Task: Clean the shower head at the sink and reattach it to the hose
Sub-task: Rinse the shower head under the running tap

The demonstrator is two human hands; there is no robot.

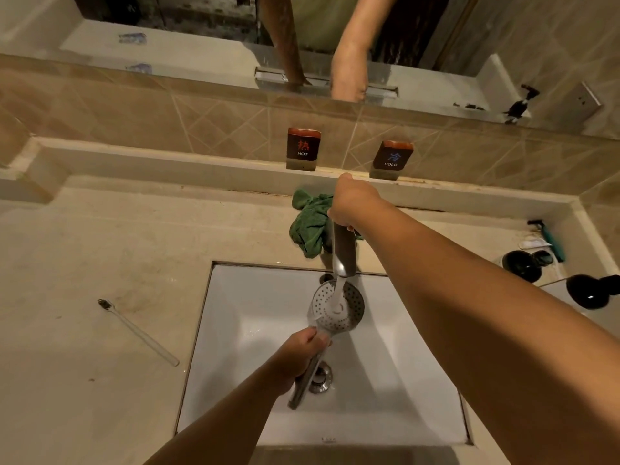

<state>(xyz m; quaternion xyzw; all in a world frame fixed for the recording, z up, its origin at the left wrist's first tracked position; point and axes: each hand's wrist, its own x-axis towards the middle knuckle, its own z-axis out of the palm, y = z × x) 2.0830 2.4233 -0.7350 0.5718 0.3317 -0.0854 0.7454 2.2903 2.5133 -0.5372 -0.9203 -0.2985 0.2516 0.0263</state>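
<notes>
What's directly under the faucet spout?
The shower head, holes up, water hitting it; left hand grips its handle. Sink drain below is partly hidden by that handle. Right hand holds the faucet.

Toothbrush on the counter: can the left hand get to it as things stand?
Probably, but not freely. The toothbrush lies in the open on the counter left of the sink, with nothing between. The left hand, though, grips the shower head under the running tap, so it must put that down first.
</notes>
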